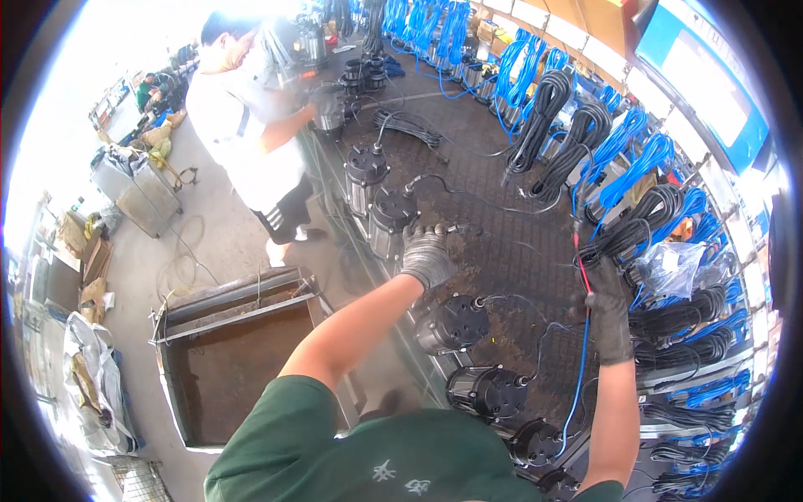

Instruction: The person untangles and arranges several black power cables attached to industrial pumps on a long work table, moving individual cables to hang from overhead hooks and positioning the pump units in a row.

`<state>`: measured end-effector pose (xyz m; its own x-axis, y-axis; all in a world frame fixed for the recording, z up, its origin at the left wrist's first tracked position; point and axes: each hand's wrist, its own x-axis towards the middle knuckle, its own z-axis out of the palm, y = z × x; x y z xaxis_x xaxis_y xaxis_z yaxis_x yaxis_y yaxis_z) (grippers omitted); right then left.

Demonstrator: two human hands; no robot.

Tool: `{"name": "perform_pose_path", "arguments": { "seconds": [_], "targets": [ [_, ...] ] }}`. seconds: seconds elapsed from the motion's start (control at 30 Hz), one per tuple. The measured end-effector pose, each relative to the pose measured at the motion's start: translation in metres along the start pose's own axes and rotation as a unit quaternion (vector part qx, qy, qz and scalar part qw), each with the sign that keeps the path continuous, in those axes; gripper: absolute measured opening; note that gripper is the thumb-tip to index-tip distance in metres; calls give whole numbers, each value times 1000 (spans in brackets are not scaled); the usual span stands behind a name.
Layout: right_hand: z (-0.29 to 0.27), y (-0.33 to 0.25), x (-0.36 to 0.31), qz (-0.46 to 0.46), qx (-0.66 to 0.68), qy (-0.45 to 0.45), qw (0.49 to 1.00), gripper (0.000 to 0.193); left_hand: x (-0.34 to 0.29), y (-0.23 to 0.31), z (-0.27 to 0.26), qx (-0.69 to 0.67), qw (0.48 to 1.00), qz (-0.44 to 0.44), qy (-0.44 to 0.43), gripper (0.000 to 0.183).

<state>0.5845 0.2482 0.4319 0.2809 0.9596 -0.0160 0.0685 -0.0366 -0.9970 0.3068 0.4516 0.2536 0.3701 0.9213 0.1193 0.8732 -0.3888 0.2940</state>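
Left hand (428,255) loosely spread beside a black-topped motor (391,213) on the counter (502,272); contact unclear. Right hand (610,322) at a black cable coil (637,227); can't tell its grip. Motor looks heavy, rigid: hold the body. Coil looks floppy: grab the whole bundle.

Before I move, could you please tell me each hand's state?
Left hand: beside the black-capped motor; grip unclear.
Right hand: near the black cable coil; grip unclear.

metal tank (226,376) on floor; co-worker (224,117) in white top; white sack (94,376), left; blue-and-white box (709,79), upper right
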Motion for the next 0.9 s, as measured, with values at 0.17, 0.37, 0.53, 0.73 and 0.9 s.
{"name": "perform_pose_path", "arguments": {
  "seconds": [0.17, 0.37, 0.53, 0.73, 0.9],
  "targets": [
    [10, -11, 54, 36, 10, 5, 999, 86, 8, -4, 12, -24, 1000, 3, -2, 49],
    [11, -21, 104, 103, -139, -104, 979, 81, 2, 2, 8, 14, 998, -12, 54, 62],
    [27, -23, 141, 62, -13, -47, 997, 65, 0, 6, 0, 20, 998, -3, 62, 58],
    [39, -13, 175, 11, 26, 15, 999, 79, -2, 8, -10, 7, 998, -15, 52, 58],
    [41, 13, 181, -54, 24, 112, 992, 17, -7, 12, -13, -9, 997, -39, 65, 57]
  ]
}}
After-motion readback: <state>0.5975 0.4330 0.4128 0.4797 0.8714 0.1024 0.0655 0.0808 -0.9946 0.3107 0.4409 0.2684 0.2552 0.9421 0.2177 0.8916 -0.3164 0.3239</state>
